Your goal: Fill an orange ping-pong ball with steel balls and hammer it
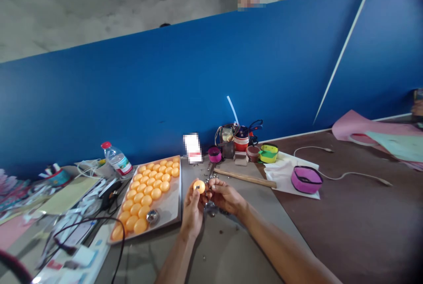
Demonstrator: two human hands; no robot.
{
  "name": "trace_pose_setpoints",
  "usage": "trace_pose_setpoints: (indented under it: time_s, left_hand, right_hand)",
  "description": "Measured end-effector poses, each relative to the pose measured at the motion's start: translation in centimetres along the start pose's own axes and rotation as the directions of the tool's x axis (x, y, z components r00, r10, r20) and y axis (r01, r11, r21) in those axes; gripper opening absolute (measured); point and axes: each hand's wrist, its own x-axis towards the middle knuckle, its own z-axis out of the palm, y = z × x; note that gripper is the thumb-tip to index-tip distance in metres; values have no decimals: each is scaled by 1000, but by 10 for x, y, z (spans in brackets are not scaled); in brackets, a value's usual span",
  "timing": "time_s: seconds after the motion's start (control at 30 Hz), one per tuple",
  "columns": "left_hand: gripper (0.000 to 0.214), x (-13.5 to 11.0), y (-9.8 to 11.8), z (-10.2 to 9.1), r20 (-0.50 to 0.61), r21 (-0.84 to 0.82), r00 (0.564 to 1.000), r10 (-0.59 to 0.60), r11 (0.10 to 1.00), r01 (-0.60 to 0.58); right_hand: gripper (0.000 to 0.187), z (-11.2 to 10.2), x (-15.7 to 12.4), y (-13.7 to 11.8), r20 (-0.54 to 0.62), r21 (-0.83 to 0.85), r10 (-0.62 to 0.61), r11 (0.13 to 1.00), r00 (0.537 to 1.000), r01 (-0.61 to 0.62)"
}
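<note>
Currently reaching forward, the left hand (191, 208) grasps an orange ball (201, 184) above its thumb; the right hand (227, 196) curls just beside, its grip unclear.

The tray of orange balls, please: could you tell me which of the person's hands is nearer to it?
Left: the left hand is just to the right of the tray; the right hand is farther right, past the left one.

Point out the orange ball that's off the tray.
The orange ball held in the left hand; every other orange one in view sits in the tray.
</note>
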Motion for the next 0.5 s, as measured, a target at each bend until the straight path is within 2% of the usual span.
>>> trace_pose_setpoints:
  time_s: [0.23, 0.5]
  left_hand:
    - [48, 0, -2, 1, -42, 71, 999, 30, 997, -27]
    - [47, 1, -5, -4, -25, 149, 998, 62, 987, -58]
  right_hand:
    - [15, 1, 0, -1, 29, -4, -4, 1000, 1000, 4]
    - [16, 0, -2, -3, 49, -44, 30, 999, 998, -28]
